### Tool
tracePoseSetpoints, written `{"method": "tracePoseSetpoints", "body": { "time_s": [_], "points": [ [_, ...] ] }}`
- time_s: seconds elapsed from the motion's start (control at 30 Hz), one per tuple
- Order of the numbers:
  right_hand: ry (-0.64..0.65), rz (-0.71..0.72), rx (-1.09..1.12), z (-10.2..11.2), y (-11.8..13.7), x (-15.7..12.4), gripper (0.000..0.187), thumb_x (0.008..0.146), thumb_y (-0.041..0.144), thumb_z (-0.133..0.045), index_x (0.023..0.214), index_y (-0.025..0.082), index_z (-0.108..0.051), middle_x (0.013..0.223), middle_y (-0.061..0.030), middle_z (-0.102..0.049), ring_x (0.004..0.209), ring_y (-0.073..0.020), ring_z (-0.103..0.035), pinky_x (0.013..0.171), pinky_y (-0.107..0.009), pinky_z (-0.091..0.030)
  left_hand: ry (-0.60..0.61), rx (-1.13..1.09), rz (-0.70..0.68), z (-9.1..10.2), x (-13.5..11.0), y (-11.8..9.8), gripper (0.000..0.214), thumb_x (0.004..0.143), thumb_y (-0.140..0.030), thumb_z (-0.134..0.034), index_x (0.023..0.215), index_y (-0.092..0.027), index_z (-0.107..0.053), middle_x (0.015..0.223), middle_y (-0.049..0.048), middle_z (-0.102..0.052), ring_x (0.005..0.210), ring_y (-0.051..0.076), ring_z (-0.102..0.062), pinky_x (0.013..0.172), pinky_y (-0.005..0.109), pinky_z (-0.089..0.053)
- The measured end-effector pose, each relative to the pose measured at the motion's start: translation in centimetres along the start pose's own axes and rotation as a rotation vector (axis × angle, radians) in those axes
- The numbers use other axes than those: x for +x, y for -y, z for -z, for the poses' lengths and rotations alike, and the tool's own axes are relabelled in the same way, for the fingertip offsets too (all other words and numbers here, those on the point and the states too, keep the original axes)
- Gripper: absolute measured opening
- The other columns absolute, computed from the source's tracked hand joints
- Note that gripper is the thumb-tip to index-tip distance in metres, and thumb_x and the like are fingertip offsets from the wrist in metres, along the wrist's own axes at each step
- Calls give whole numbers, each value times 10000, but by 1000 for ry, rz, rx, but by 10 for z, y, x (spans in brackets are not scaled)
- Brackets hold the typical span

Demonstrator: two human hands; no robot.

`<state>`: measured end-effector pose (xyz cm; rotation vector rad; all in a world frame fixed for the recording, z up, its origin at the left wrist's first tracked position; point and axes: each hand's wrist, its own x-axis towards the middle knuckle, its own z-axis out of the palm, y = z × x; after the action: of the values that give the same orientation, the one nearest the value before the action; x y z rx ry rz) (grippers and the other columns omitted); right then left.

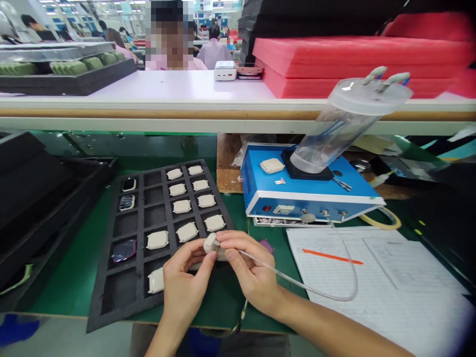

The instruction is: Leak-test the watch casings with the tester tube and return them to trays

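Head view: the left hand [185, 285] and the right hand [250, 267] meet just over the near edge of a black foam tray [107, 320]; the left grip is clamped on a small cream case [211, 243], pinched by the thumb and fingers; the right grip is clamped on a thin clear tube [297, 280], and its fingers hold the tube's end up against the side of the case; the case is up in the air between the two hands, just above the tray.

Left of the grip and ahead of it, ten more cream cases sit in the tray's slots; further left in the tray lie two dark-faced pieces [128, 193] and a shiny purple piece [124, 250]; no mark on any of them shows which ones have been handled and which have not.

Ahead of the grip and to the right, a blue box [357, 191] stands on the green table [70, 292]; one more cream case [271, 165] lies on top of the box; a clear jar [345, 124] with a white lid leans on a black pad beside that case; the tube runs from the front of the box, loops over white papers [390, 297], and comes back to the right hand.
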<state>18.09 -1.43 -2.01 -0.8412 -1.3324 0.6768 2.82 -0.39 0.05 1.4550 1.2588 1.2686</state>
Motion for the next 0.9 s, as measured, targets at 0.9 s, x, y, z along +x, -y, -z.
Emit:
{"method": "tracePoseSetpoints", "body": {
  "time_s": [0.9],
  "points": [
    [-25,5,11,-3,-2,5,153,1019,223,-624,1072,236,-767,1069,-94,-784,1059,-212,-754,927,-368,-633,-22,21,-23,0,5,0,169,797,-272,-823,953,-207,-813,888,43,-838,764,189,-812,743,218,-659]
  ]
}}
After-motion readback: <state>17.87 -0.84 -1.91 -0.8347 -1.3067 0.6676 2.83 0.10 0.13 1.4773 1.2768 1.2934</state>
